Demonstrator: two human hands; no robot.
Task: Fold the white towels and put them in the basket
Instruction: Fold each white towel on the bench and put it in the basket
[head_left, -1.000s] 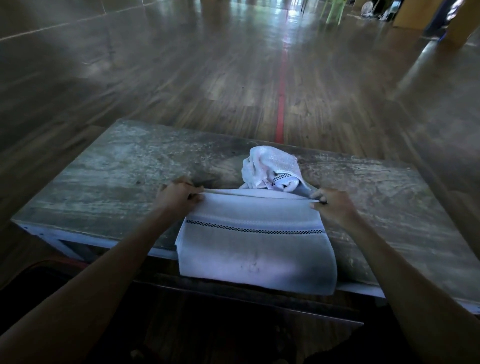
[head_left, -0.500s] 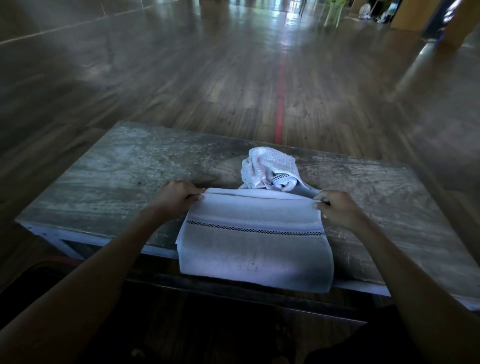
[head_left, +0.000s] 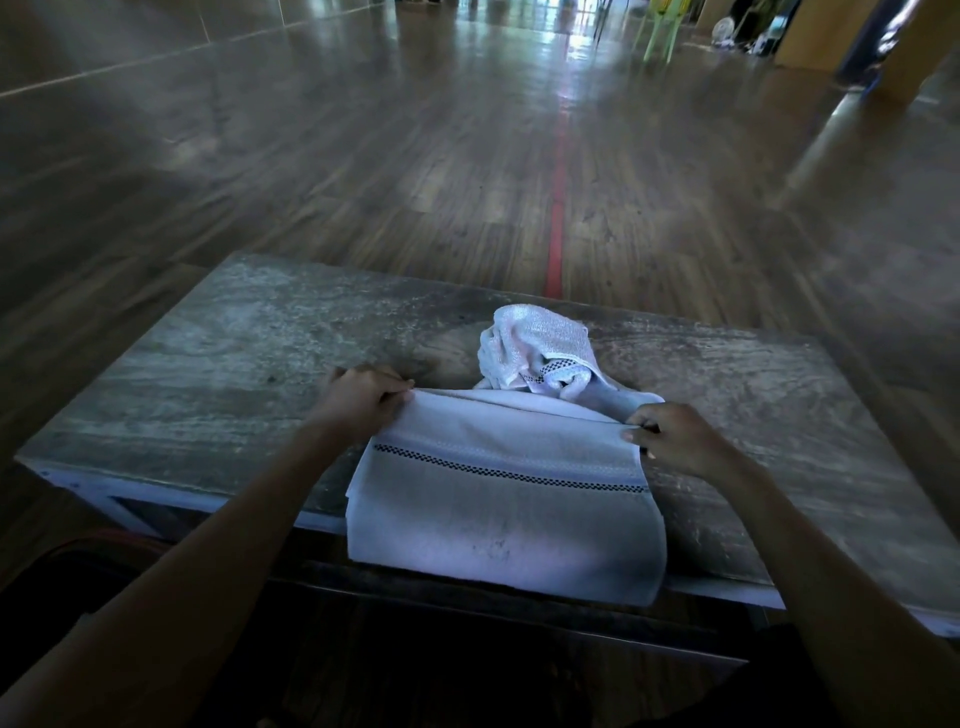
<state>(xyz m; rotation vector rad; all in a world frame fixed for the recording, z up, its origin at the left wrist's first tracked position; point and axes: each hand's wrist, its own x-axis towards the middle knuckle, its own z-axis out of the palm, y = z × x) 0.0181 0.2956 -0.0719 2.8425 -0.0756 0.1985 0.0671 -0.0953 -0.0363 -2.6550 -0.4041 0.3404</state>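
**Both hands on the far edge of the towel**

So we've got the flat white towel (head_left: 498, 514) lying on the near side of the worn grey table (head_left: 208, 374). Its near end hangs over the table's front edge toward us, and a thin dark checked stripe runs across it.

Our left hand (head_left: 363, 402) has its fingers curled round the far left corner, pinching the cloth. Our right hand (head_left: 675, 441) pinches the far right corner the same way. The far edge runs pretty straight between the two hands, and another layer of cloth peeks out just behind it.

The crumpled towel (head_left: 535, 353) sits in a heap right behind that, touching the flat one's far side.

Past the table there's a shiny wood floor (head_left: 363, 156) with a red line (head_left: 556, 228) running away from us, and a green chair (head_left: 660, 31) way at the back.
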